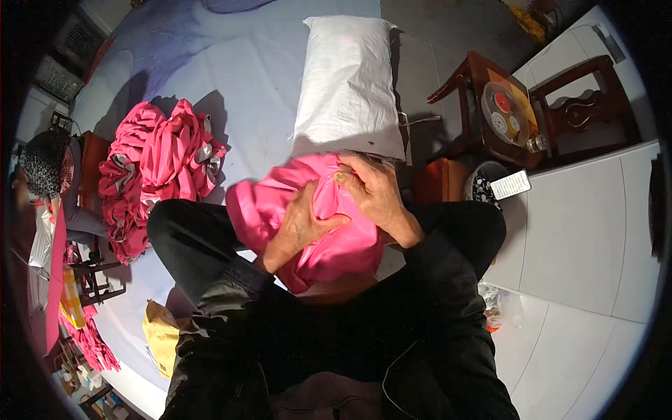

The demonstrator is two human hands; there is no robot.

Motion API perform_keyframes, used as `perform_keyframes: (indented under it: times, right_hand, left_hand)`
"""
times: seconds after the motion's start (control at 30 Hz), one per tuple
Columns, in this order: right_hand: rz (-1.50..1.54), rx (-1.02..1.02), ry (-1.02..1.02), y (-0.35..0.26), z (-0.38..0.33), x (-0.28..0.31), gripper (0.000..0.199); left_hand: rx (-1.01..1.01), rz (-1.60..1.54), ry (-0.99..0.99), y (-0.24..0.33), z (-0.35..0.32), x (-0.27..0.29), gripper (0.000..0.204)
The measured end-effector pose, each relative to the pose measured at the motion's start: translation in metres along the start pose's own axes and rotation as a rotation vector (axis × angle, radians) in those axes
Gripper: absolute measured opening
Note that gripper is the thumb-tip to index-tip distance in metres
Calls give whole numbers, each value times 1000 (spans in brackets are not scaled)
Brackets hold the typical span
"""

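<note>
A bunched piece of pink fabric (262,203) lies across my lap, between my bent knees. My left hand (299,225) is closed on its middle, the thumb pointing right over the cloth. Higher up and to the right, my right hand (372,192) pinches a fold of the same fabric between thumb and fingers. Just beyond the cloth lies a full white woven sack (346,84), its near end behind my right hand. To the left, a large heap of pink fabric (164,154) with grey-white inner sides rests on the floor sheet.
A wooden chair (588,91) and a wooden stool (483,91) bearing a round clear tray (505,115) stand at right. A phone (511,185) lies on a dark patterned container (483,183). Another person (52,168) sits at far left. A yellow bag (161,336) lies by my left leg.
</note>
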State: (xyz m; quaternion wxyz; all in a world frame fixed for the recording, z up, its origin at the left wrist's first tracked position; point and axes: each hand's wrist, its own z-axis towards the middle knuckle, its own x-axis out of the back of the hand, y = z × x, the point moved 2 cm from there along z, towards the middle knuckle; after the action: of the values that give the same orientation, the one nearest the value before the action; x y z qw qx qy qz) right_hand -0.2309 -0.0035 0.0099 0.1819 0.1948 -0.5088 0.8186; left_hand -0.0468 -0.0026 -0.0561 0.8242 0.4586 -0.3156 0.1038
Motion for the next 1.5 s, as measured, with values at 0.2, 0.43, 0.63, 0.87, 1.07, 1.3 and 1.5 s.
perform_keyframes:
  times: [0.2, 0.43, 0.63, 0.87, 1.07, 1.3, 1.5]
  right_hand:
    - [36, -58, 84, 1, -3, 10, 22]
    - [55, -22, 128, 6, 6, 0, 33]
    - [80, -38, 256, 0, 7, 1, 49]
    - [443, -179, 184, 8, 1, -26, 37]
    - [415, -266, 349, 9, 0, -20, 28]
    - [456, -296, 390, -2, 2, -16, 21]
    - [623, -300, 444, 6, 2, -20, 16]
  left_hand:
    - [211, -201, -85, -10, -23, -33, 64]
    - [284, -234, -78, -5, -28, -20, 36]
    - [268, -379, 121, -18, -22, -21, 33]
    - [277, -328, -78, -19, -22, -32, 43]
    - [263, -203, -48, 1, -23, -23, 68]
    - [77, -53, -73, -5, -25, -16, 89]
    - [243, -333, -155, 19, -21, -24, 76]
